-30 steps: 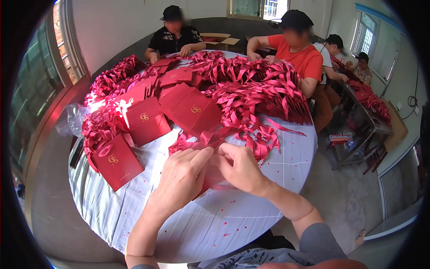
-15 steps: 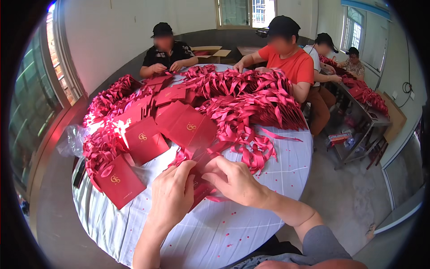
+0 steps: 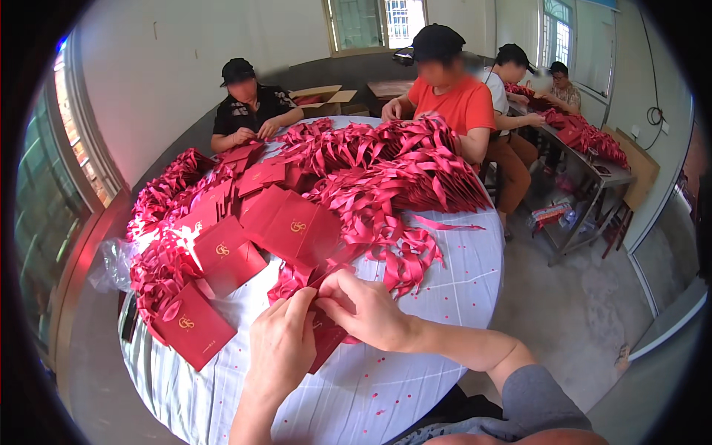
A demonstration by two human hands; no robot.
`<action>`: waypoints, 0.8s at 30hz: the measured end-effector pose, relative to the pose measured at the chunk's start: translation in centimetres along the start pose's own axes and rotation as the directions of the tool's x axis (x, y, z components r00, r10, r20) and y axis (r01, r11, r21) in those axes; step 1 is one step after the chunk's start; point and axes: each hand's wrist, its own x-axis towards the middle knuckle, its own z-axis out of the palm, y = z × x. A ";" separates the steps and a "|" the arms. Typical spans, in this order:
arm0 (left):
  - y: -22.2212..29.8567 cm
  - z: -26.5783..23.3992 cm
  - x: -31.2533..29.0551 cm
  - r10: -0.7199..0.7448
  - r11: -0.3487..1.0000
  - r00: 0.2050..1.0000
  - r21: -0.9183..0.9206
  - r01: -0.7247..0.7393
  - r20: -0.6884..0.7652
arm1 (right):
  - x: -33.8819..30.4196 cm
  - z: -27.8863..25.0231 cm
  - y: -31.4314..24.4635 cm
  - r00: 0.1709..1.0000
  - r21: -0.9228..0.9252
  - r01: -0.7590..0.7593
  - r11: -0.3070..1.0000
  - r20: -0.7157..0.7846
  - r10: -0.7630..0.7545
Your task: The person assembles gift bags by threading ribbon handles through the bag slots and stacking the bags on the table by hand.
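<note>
Both my hands are closed at the top edge of a small red paper gift bag (image 3: 326, 347) near the front of the round table. My left hand (image 3: 283, 337) pinches its upper left side. My right hand (image 3: 368, 310) has its fingertips pressed together at the same edge, close to the left fingertips. Whatever lies between the fingertips is mostly hidden. Red ribbon (image 3: 288, 279) lies just behind my fingers. Beyond are larger red bags with gold print, one flat bag (image 3: 194, 326) at the left and another bag (image 3: 293, 225) further back.
Heaps of ribboned red bags (image 3: 437, 178) cover the back of the white tablecloth (image 3: 445, 348), with small red bits scattered near me. A person in black (image 3: 256, 111) and a person in orange-red (image 3: 452, 104) work across the table. Another bag-covered table (image 3: 586, 159) stands right.
My right hand has come in closer to my left, its fingers now pinched together at the bag's edge. The whole view has shifted slightly; the bag stays between my hands.
</note>
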 end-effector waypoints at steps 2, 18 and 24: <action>0.0 -0.7 -0.1 0.023 0.999 1.000 0.041 -0.023 0.013 | 0.2 -0.3 -0.7 1.000 -0.078 -0.002 0.997 -0.017 0.001; -1.2 -1.1 -0.4 0.043 0.993 0.978 0.102 -0.065 0.205 | 4.5 -2.4 0.3 0.841 -0.223 0.110 0.969 0.541 0.029; -0.7 -1.3 -0.5 0.065 0.988 0.982 0.123 -0.088 0.178 | 8.6 -1.7 2.3 0.573 -0.069 0.018 0.997 0.819 0.046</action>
